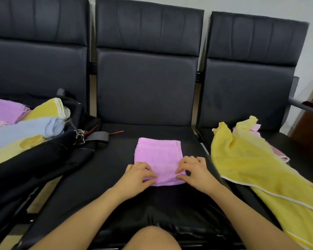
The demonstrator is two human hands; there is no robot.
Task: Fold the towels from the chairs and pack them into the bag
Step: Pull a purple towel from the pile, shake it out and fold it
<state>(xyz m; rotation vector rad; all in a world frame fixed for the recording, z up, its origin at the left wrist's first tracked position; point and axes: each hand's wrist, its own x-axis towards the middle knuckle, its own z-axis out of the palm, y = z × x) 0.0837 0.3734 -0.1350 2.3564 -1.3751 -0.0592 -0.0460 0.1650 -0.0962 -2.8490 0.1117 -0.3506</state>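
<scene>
Towel (157, 156): pink, folded, centre seat, long axis 12–6 | Left hand (137, 175), right hand (195, 171): fingers curled, pinching near edge at 6 | Bag (43, 159): at 9, left hand nearer | Judged: next fold runs toward 12.

A row of three dark padded chairs carries everything: the middle chair seat (152, 130) bears a folded pink towel (157, 154) lying flat near its front, with a loose grey strap (98, 137) at its left edge. On the left chair seat lies an open black bag (43, 159) with a key bunch (79, 136) hanging at its side, folded purple, yellow and blue towels (25, 120) stacked in it. The right chair seat (285, 141) holds an unfolded yellow towel (246, 159) spilling over its front edge, lying partly over a pink towel (257, 129).
</scene>
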